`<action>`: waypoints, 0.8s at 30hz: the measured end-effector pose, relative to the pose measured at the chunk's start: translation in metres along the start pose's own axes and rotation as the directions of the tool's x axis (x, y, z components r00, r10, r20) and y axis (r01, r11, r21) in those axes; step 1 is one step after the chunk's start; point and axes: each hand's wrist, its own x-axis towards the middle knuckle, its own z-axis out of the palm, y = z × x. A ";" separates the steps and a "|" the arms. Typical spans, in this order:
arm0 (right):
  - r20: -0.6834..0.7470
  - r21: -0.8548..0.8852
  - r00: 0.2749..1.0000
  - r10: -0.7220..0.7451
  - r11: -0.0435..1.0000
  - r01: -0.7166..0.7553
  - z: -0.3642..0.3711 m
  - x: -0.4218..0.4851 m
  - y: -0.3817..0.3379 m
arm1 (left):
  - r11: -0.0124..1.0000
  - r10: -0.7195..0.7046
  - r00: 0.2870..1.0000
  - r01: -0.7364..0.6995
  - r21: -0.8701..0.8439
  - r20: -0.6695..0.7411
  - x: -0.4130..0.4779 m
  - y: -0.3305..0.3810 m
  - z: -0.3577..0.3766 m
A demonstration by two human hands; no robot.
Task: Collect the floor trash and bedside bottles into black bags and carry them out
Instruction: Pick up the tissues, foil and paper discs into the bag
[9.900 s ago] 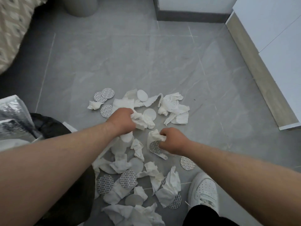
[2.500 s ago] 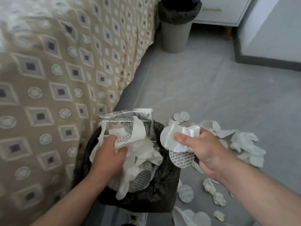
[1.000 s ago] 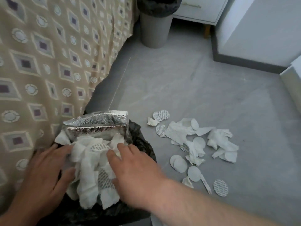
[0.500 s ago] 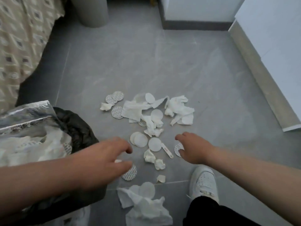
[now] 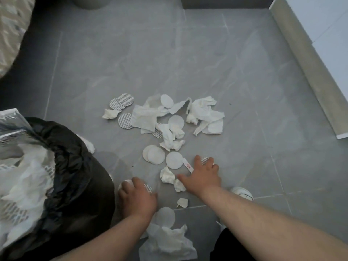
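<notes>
White tissues [image 5: 145, 117], round cotton pads [image 5: 154, 154] and patterned round seals [image 5: 122, 103] lie scattered on the grey tiled floor. The black bag [image 5: 79, 166] stands at the left, stuffed with tissues [image 5: 24, 176] and a silver foil pouch [image 5: 11, 117]. My left hand [image 5: 137, 198] lies palm down beside the bag, fingers bent over a pad and a patterned seal. My right hand [image 5: 203, 176] is spread flat on the floor, touching a crumpled tissue [image 5: 166, 176], a white strip [image 5: 188, 164] and a seal. More crumpled tissue [image 5: 169, 242] lies under my left forearm.
A patterned bed cover [image 5: 11, 31] hangs at the far left. The base of a grey bin [image 5: 88, 1] is at the top. A white cabinet with a beige kickboard [image 5: 308, 63] runs along the right. My white shoe [image 5: 243, 193] stands behind my right arm.
Both hands have left the bag, swung right and dropped onto the floor trash. The view has turned from the bag to the pile, of which the near part is gone.
</notes>
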 end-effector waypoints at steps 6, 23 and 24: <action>-0.012 -0.152 0.980 -0.196 0.970 0.192 0.025 -0.015 -0.014 | 0.994 0.100 0.990 -0.104 -0.040 -0.098 0.009 -0.015 -0.006; 0.010 -0.139 0.906 -0.422 0.897 0.419 0.002 -0.003 0.006 | 0.940 0.101 0.995 -0.096 -0.329 -0.002 0.026 -0.019 -0.024; 0.011 -0.137 0.906 -0.424 0.897 0.421 0.001 -0.003 0.006 | 0.934 0.088 0.996 -0.077 -0.350 0.016 0.027 -0.022 -0.026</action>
